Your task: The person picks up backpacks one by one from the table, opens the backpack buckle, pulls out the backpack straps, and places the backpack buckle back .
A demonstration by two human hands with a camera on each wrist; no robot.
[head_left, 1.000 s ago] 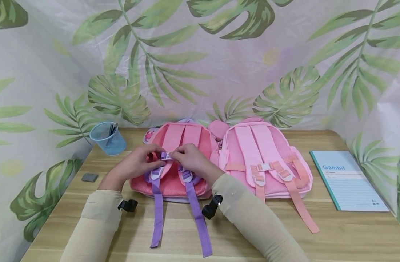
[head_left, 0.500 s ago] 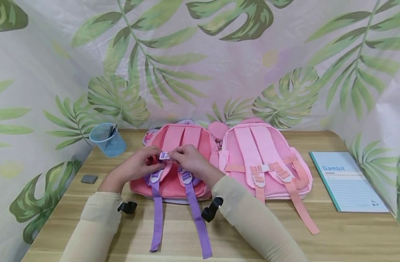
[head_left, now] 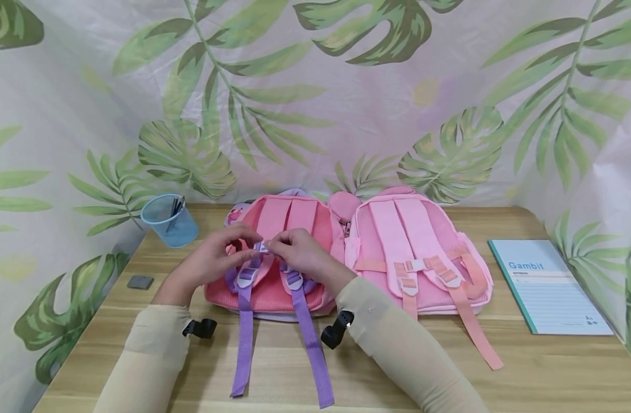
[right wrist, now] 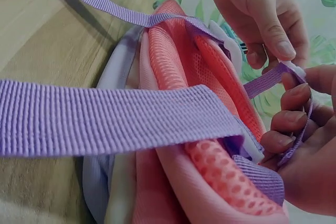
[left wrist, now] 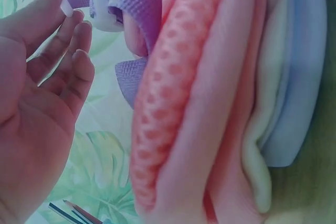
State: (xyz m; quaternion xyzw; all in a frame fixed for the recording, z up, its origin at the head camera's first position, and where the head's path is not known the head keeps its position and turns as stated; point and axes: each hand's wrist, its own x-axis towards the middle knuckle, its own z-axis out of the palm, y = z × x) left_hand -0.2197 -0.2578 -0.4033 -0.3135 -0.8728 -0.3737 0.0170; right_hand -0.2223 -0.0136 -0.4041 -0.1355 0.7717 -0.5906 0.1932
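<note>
A coral-pink backpack (head_left: 323, 232) lies with its back panel up, its shoulder straps ending in purple webbing (head_left: 310, 350) and white adjusters. Above the panel, a small white buckle (head_left: 263, 246) on purple webbing is raised between both hands. My left hand (head_left: 219, 258) pinches the buckle's left end and webbing between thumb and fingers. The right hand (head_left: 307, 255) grips the right end; in the right wrist view, a loop of thin purple strap (right wrist: 310, 111) runs along its curled fingers. Fingertips cover part of the buckle, so whether its halves are joined cannot be told.
Close on the right lies a light-pink backpack (head_left: 364, 226) with orange webbing. A blue mesh pen cup (head_left: 176, 229) stands at the back left, a grey eraser-like block (head_left: 140, 282) before it. The notebook (head_left: 548, 287) lies at the right; leaf-patterned cloth (head_left: 372, 86) hangs behind the table.
The left thumb has risen to the buckle and closed with the fingertips. The left purple strap end has swung slightly left. The right hand has hardly moved.
</note>
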